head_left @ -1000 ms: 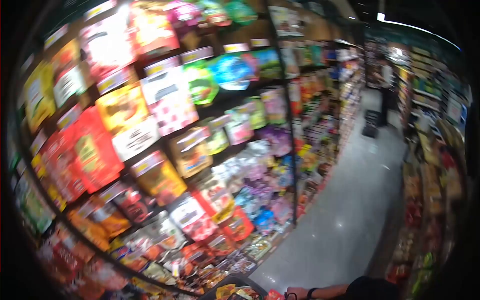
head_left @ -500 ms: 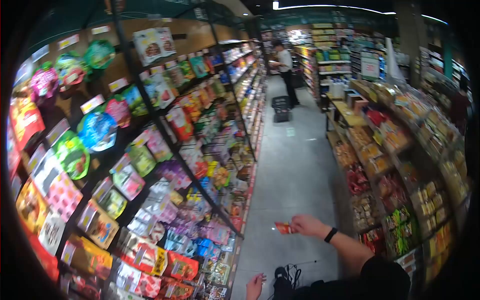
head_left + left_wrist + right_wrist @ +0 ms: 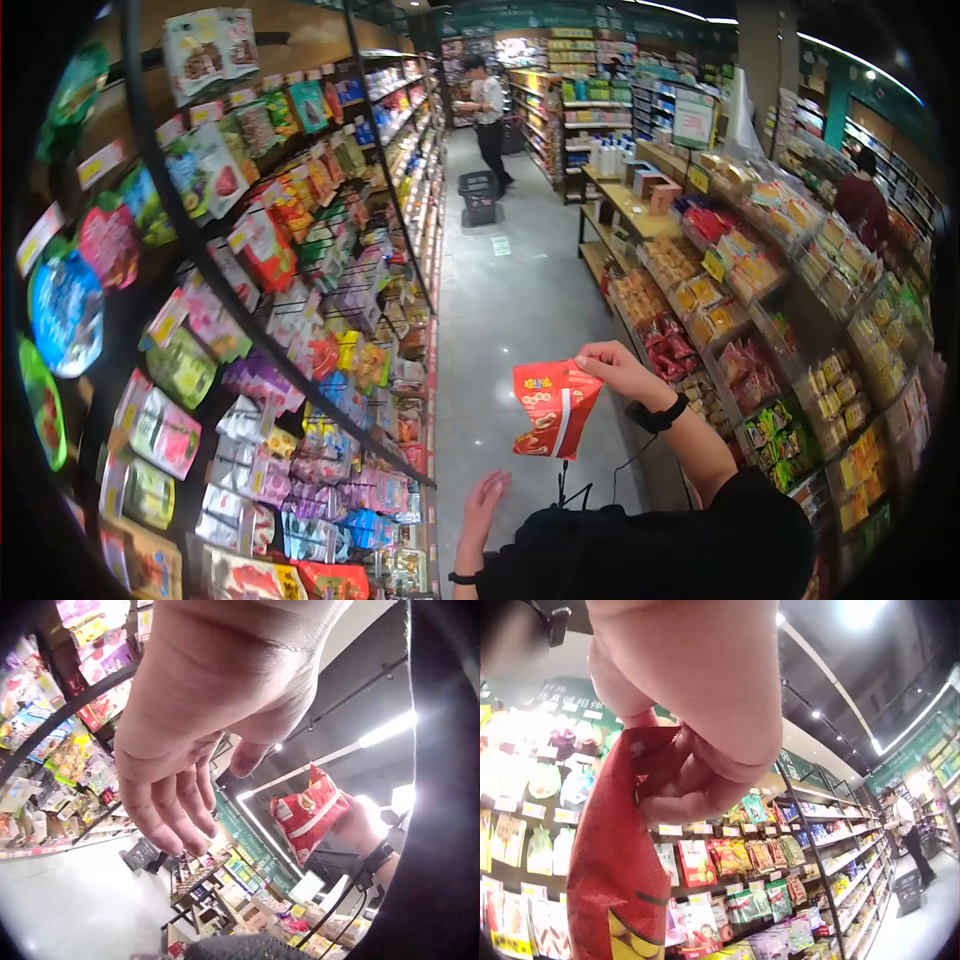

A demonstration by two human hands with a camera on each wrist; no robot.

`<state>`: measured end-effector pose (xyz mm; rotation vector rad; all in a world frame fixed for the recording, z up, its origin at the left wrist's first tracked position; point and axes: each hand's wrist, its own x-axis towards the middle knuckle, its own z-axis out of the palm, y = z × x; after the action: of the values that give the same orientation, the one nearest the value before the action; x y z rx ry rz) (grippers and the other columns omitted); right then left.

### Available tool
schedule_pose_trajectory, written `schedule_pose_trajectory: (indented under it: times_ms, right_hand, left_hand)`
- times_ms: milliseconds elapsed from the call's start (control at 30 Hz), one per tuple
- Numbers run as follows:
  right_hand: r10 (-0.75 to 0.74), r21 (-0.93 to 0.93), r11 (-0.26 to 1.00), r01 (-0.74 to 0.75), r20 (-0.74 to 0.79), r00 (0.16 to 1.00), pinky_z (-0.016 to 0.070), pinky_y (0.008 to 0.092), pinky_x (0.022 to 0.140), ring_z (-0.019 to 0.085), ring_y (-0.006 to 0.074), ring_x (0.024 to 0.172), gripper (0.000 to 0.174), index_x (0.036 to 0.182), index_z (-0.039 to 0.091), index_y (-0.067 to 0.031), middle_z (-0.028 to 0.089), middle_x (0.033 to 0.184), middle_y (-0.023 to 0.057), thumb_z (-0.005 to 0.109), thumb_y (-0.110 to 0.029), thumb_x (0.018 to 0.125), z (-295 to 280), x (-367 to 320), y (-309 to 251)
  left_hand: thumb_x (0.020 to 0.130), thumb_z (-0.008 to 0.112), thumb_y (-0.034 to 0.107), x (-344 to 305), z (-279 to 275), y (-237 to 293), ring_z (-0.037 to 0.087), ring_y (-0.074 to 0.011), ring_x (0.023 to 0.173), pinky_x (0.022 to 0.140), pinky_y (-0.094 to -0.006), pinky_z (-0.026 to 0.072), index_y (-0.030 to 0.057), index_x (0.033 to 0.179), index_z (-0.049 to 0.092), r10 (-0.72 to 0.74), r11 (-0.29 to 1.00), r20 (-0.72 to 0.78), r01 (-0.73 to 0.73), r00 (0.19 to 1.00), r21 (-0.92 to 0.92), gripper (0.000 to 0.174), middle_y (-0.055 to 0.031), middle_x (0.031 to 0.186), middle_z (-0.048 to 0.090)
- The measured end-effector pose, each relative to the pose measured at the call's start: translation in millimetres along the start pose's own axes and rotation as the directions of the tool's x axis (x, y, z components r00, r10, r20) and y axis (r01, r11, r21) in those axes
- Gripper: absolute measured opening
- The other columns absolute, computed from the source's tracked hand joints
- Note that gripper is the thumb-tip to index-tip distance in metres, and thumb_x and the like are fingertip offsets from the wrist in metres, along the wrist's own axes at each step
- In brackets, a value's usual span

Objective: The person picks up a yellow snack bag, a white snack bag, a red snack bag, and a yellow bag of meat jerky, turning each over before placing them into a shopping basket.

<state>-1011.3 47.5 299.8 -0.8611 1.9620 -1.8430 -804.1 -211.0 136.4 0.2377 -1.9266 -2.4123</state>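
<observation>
A red snack bag [image 3: 552, 412] with a pale stripe and yellow lettering hangs over the aisle in the head view. My right hand [image 3: 620, 368] pinches it by its upper right corner between thumb and fingers. The right wrist view shows the red bag [image 3: 619, 855] close up, its top edge held under the curled fingers. My left hand [image 3: 486, 500] is lower and to the left, apart from the bag, with nothing in it. Its fingers hang relaxed in the left wrist view, where the left hand [image 3: 202, 735] fills the upper middle.
Racks of hanging snack bags [image 3: 265, 250] line the left side. Slanted bins of packaged food [image 3: 720, 320] run along the right. Down the grey aisle floor [image 3: 500, 290] a person [image 3: 488, 115] stands beside a dark basket [image 3: 479, 196]. Another person [image 3: 862, 205] is at far right.
The view has swung right and along the aisle. My right hand has lifted the red bag closer, its printed face now showing. The left hand has come further into view.
</observation>
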Motion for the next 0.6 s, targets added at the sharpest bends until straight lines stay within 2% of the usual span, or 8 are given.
schedule_pose_trajectory:
  times_ms: [33,133,167,267,300,400,433,600]
  right_hand:
    - [0.019,0.034,0.999,-0.018,-0.014,1.000,0.0370,0.0192,0.062,0.045,-0.0010,0.071,0.027,0.088,0.062,-0.0032,0.055,0.076,-0.0096,0.054,-0.026,0.101,0.7,4.0,-6.9]
    - [0.070,0.195,0.979,-0.057,-0.060,0.996,0.0413,0.0195,0.068,0.051,-0.0003,0.075,0.026,0.091,0.064,-0.0045,0.060,0.082,-0.0080,0.053,-0.026,0.101,-10.5,20.6,2.4]
    - [0.081,0.245,0.968,-0.059,-0.079,0.994,0.0422,0.0192,0.069,0.053,0.0000,0.076,0.026,0.092,0.065,-0.0049,0.062,0.083,-0.0075,0.053,-0.026,0.101,-17.1,27.6,8.6]
    - [0.147,0.395,0.916,-0.067,-0.176,0.973,0.0445,0.0190,0.072,0.056,0.0008,0.079,0.025,0.095,0.065,-0.0061,0.064,0.086,-0.0063,0.054,-0.027,0.100,-42.3,51.9,30.1]
    - [0.176,0.443,0.894,-0.070,-0.203,0.963,0.0451,0.0190,0.073,0.057,0.0010,0.080,0.025,0.095,0.066,-0.0065,0.065,0.087,-0.0059,0.054,-0.028,0.100,-53.0,61.3,39.2]
    - [0.218,0.530,0.847,-0.033,-0.290,0.932,0.0462,0.0196,0.074,0.058,0.0011,0.081,0.025,0.096,0.066,-0.0069,0.067,0.090,-0.0049,0.054,-0.028,0.100,-92.2,91.2,73.2]
    - [0.221,0.520,0.854,-0.020,-0.328,0.918,0.0464,0.0199,0.073,0.059,0.0013,0.081,0.025,0.097,0.066,-0.0065,0.067,0.090,-0.0045,0.055,-0.028,0.100,-108.7,104.2,85.5]
    - [0.240,0.491,0.870,0.037,-0.488,0.839,0.0465,0.0204,0.071,0.059,0.0025,0.078,0.025,0.099,0.065,-0.0045,0.067,0.088,-0.0030,0.057,-0.028,0.098,-194.0,160.2,140.3]
  left_hand:
    - [0.096,0.055,0.019,17.7,1.0,13.0,0.054,-0.0245,0.123,0.102,-0.0366,0.0423,-0.0024,0.138,0.043,0.017,0.999,0.126,-0.012,0.992,-0.043,0.049,-0.0168,0.133,0.056]
    - [0.089,0.067,0.016,69.1,20.2,43.4,0.047,-0.0240,0.130,0.109,-0.0379,0.0360,-0.0009,0.144,0.034,0.086,0.974,0.354,-0.005,0.931,-0.225,0.067,-0.0141,0.139,0.049]
    - [0.085,0.071,0.015,85.5,30.8,54.6,0.048,-0.0233,0.129,0.108,-0.0382,0.0369,-0.0017,0.146,0.030,0.131,0.962,0.393,-0.020,0.910,-0.274,0.076,-0.0119,0.140,0.049]
    - [0.085,0.070,0.013,136.2,50.7,52.0,0.048,-0.0222,0.128,0.108,-0.0373,0.0370,-0.0029,0.146,0.030,0.090,0.930,0.430,0.079,0.898,-0.359,0.075,-0.0118,0.139,0.049]
    - [0.087,0.069,0.022,154.5,60.1,49.4,0.053,-0.0226,0.124,0.106,-0.0390,0.0414,-0.0013,0.140,0.039,0.046,0.938,0.377,0.090,0.925,-0.336,0.065,-0.0111,0.134,0.054]
    - [0.091,0.065,0.018,210.8,90.4,55.7,0.055,-0.0203,0.121,0.104,-0.0390,0.0438,-0.0010,0.137,0.043,-0.128,0.928,0.291,0.218,0.948,-0.302,0.055,-0.0098,0.132,0.055]
    - [0.093,0.061,0.014,229.3,102.2,58.1,0.058,-0.0197,0.117,0.100,-0.0385,0.0472,0.0005,0.133,0.047,-0.150,0.918,0.249,0.228,0.957,-0.326,0.044,-0.0095,0.129,0.058]
    - [0.096,0.058,0.015,338.7,151.3,41.4,0.065,-0.0189,0.103,0.090,-0.0362,0.0541,0.0036,0.126,0.052,-0.277,0.862,0.154,0.316,0.948,-0.396,0.032,-0.0077,0.119,0.064]
